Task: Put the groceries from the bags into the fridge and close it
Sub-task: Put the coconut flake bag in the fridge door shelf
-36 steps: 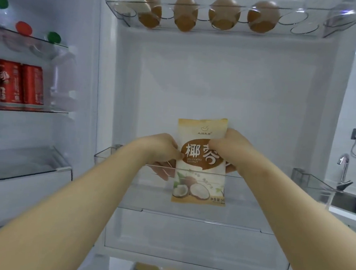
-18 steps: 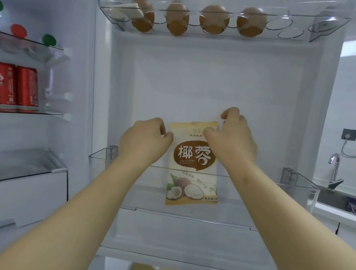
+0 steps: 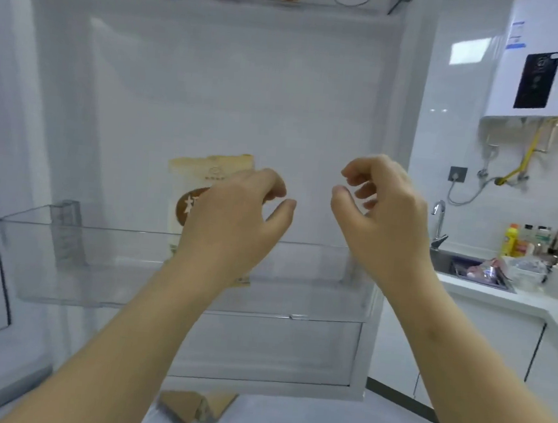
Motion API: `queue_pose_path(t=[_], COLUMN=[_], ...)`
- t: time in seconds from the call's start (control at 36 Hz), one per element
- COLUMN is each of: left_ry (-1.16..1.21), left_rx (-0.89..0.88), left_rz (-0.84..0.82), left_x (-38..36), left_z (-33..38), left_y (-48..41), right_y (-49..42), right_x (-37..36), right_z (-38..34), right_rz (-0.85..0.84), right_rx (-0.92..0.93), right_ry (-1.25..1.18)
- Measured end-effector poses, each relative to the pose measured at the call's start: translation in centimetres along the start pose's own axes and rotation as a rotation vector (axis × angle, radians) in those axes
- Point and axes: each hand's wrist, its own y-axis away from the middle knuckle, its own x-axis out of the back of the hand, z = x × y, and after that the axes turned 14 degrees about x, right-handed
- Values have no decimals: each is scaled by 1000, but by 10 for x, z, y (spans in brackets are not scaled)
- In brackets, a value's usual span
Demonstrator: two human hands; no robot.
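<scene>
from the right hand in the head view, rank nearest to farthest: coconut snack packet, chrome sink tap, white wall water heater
1. Chrome sink tap, just to the right of the right hand.
2. Beige and brown coconut snack packet, to the left, standing in the clear door bin behind the left hand.
3. White wall water heater, high up on the right.

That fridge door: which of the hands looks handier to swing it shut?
Probably the right hand: it is empty, open and nearest the fridge door's free edge. The left hand hangs before the pouch in the door bin.

Door bin is moulded in clear glossy plastic, fridge liner in smooth white plastic, snack pouch in matt printed film
</scene>
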Motion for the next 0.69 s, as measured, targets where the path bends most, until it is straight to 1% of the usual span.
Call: queue_pose_path(t=[0.11,0.22,0.36,0.42,0.53,0.69], left_ry=[5,50,124,138,118,125], left_rx=[-123,-219,-328,-348,-351,-345], left_rz=[-11,-40,-137,-208,-428,-624], left_x=[-29,-71,-142,-177,-248,-332], left_z=[42,93,165,191,242,297], left_y=[9,22,54,69,103,147], right_y=[11,34,75,95,139,196], right_x=[49,108,190,225,293,361], right_z=[26,66,124,146,190,240], right_rz=[0,-31,-149,-212,-334,-480], right_rx=[15,-54,-157,-198,-310,-546], right_ry=[59,144,274,330,448,529])
